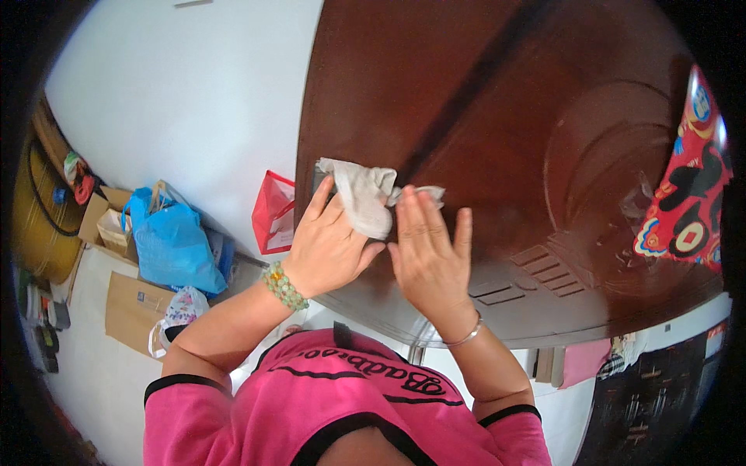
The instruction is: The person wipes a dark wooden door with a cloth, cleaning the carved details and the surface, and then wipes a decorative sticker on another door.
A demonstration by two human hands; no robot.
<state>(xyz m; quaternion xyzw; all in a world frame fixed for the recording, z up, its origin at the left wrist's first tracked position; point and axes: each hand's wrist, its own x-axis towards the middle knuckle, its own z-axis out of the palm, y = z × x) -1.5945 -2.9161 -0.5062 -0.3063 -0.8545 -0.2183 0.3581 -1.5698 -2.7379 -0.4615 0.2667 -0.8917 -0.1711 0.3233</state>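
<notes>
A greyish-white cloth (367, 186) lies bunched against a glossy reddish-brown panel (495, 169) that looks like a door leaf with embossed patterns. My left hand (329, 250), with a green bead bracelet at the wrist, holds the cloth near the panel's left edge. Folds of it cover some of its fingers. My right hand (434, 256) is laid flat just to the right, little finger apart, a thin bangle on the wrist. A small end of the cloth shows behind its fingertips; whether the hand grips it is hidden.
A red festive decoration (688, 192) hangs on the panel's right side. Left, by the white wall (192, 105), are a red paper bag (274, 215), a blue plastic bag (172, 244), a cardboard box (105, 227) and a flat cardboard piece (128, 314). Dark furniture (647, 396) stands lower right.
</notes>
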